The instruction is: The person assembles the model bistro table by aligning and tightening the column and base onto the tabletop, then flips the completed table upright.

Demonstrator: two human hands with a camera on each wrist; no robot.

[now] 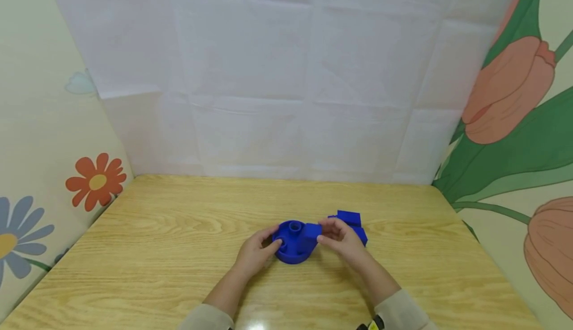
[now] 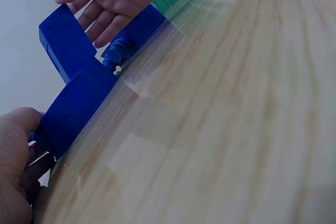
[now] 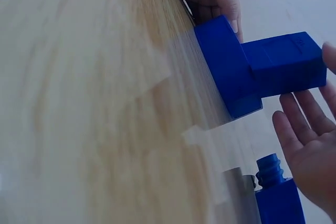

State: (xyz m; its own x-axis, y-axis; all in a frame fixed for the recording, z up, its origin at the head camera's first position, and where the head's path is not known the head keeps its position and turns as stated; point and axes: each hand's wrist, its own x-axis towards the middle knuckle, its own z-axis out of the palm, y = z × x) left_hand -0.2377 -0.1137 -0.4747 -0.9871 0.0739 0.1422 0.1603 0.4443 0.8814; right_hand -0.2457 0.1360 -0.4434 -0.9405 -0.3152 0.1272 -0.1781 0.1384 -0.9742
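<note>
1. A round blue base with a rectangular block on top lies near the middle of the wooden table, closer to its front edge.
2. The left hand grips the base's left rim, fingers curled around it.
3. The right hand touches the block with relaxed, fairly straight fingers.
4. A second blue part lies just behind the right hand.

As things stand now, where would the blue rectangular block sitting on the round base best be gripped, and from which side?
Probably across the block's two flat side faces at its outer end, which overhangs the round base. Come from the right, where the right hand already touches it. Those faces are parallel and free, while the left hand steadies the base from the other side.
</note>
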